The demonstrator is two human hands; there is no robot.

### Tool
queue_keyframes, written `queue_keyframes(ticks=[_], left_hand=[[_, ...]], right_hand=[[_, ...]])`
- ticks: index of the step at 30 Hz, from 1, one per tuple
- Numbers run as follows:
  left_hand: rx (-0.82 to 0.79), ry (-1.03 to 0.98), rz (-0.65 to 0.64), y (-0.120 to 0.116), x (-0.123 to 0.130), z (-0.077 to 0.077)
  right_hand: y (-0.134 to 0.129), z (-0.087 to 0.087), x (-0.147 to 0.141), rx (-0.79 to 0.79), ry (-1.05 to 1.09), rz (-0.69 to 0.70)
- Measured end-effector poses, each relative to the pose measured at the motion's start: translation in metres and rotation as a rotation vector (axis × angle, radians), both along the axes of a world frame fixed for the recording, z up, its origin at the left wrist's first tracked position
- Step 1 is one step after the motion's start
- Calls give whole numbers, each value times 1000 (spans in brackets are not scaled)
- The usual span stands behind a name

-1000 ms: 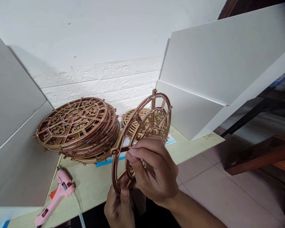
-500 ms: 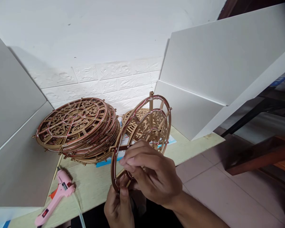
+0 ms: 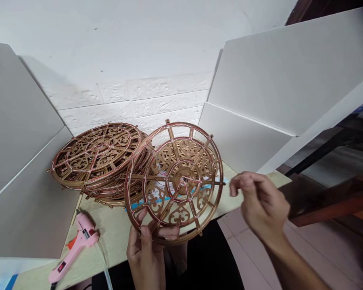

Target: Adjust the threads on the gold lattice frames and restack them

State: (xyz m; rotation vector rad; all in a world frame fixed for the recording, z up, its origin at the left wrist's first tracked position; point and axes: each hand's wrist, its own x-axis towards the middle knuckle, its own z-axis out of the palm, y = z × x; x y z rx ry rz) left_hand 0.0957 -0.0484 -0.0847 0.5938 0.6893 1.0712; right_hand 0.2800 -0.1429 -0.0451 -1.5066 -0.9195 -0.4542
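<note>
A round gold openwork frame (image 3: 183, 181) with red and white wire along its rings is held up, its face turned toward me. My left hand (image 3: 148, 245) grips its lower left rim, thumb in front and fingers behind. My right hand (image 3: 261, 201) is apart from the frame, off its right side, with fingers curled and the thumb against the index finger; whether anything tiny is between them cannot be made out. Behind on the left lies a tall stack of similar wired frames (image 3: 99, 155). More gold openwork pieces (image 3: 189, 155) show through the held frame.
A pink glue gun (image 3: 78, 245) lies on the pale table (image 3: 111, 237) at the left front, its cable running toward me. Grey-white panels stand at the left (image 3: 24, 161) and right (image 3: 254, 92). A white brick-patterned wall (image 3: 145, 96) is behind.
The held frame has turned from nearly edge-on to face me. My right hand has left it and moved right. My left hand still grips the lower rim.
</note>
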Motion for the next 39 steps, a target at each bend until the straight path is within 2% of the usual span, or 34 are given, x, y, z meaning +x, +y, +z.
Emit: queue_keyframes(ticks=[3,5,7,10,15,17,20,27,32,39], left_hand=[[-40,-29,5,2,0,5],[-89,-44,4,0,1,13],[-130,-68,-17,-1,2,19],[-155,-117,-48,1,3,20],[-145,-156,-84,6,5,12],[-146,-152,-88,7,7,12],[-149,-151,-95,5,7,16],[-168,-116,-129,-3,6,34],[-132,-93,-100,-4,6,34],[-88,-39,-155,0,1,24]], right_hand=[[-18,-20,37,10,192,-124],[-26,-35,55,-137,259,-175],[-32,-49,63,-159,292,-197],[-36,-60,56,-155,253,-231],[-32,-56,27,-215,253,-277],[-27,-55,20,-148,336,-218],[-23,-56,13,8,500,-24],[-25,-54,-19,46,888,393],[-23,-53,-40,137,879,466],[-27,-55,-43,-4,846,515]])
